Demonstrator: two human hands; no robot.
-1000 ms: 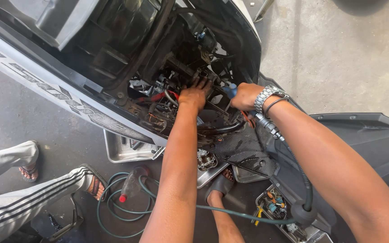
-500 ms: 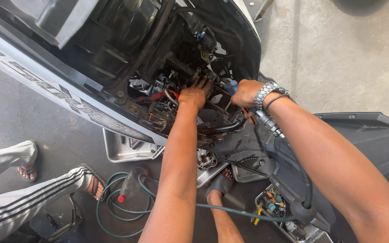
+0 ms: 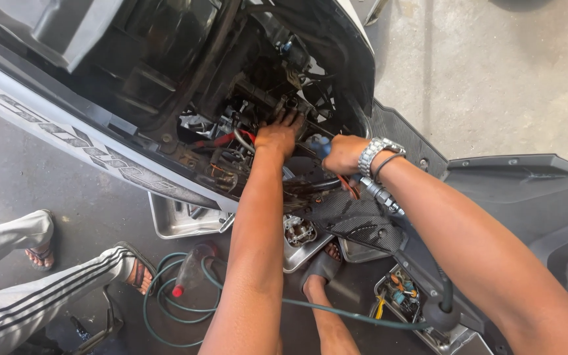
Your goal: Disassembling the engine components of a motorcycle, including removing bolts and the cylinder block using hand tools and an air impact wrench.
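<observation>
Scooter engine bay (image 3: 244,125): open under the raised white body panel (image 3: 67,141), upper centre of view, crowded with wires and dark parts.
Left hand (image 3: 276,137): fingers spread narrow, tips pressed into the bay parts; holding nothing that shows.
Right hand (image 3: 343,154): closed around a blue-handled tool (image 3: 320,146), just beside the left hand.
Change: both hands sit at the same spots as 0.5 s ago; right hand shifted slightly toward the left one.
Count: 2 hands, 1 wristwatch (image 3: 376,152), 2 metal trays (image 3: 182,220) on the floor, 1 green hose coil (image 3: 165,296).
Nearby: another person's 2 striped-trouser legs (image 3: 47,289) in sandals, lower left.
</observation>
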